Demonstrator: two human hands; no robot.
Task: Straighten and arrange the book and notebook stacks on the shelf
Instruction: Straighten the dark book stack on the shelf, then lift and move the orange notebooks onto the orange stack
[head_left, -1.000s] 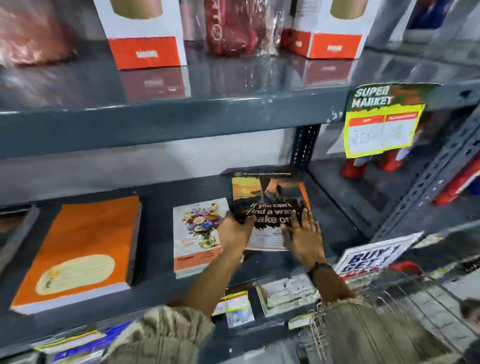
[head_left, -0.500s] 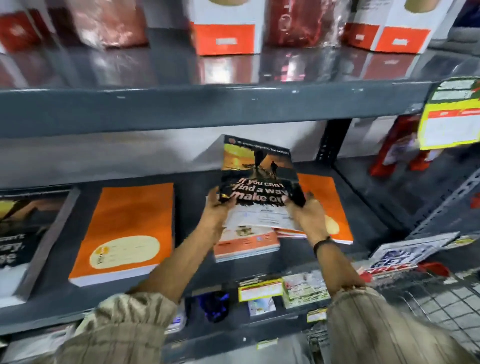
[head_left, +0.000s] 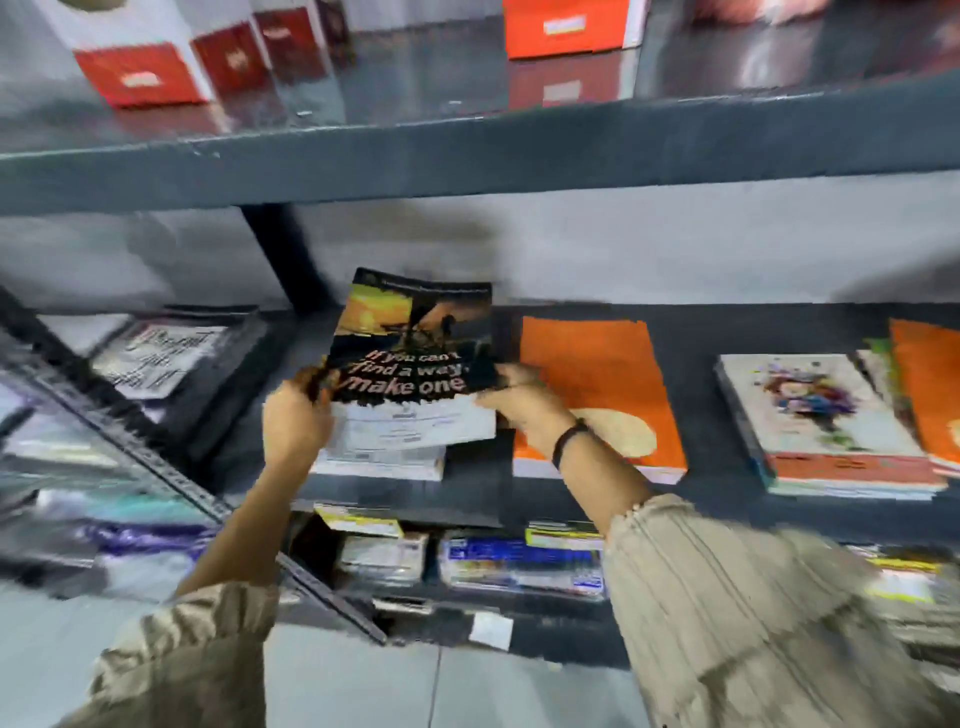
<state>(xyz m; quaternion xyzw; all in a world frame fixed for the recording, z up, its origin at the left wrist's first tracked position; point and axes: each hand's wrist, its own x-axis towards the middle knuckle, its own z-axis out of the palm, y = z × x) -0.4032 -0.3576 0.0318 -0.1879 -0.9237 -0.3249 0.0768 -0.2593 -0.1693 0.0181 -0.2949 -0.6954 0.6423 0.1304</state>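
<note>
Notebooks lie in flat stacks along the gray shelf (head_left: 675, 499). At its left end sits a dark stack (head_left: 171, 358), blurred. Next comes a low stack (head_left: 382, 460) at the front edge, and the dark notebook (head_left: 415, 353) is held tilted up over it. Its cover says "If you can't find a way, make one". The left hand (head_left: 296, 421) pinches its left edge and the right hand (head_left: 524, 400) grips its right edge. Bare shelf shows beside the orange notebook stack (head_left: 592, 384). Well apart to the right lies a flower-cover stack (head_left: 826, 415).
</note>
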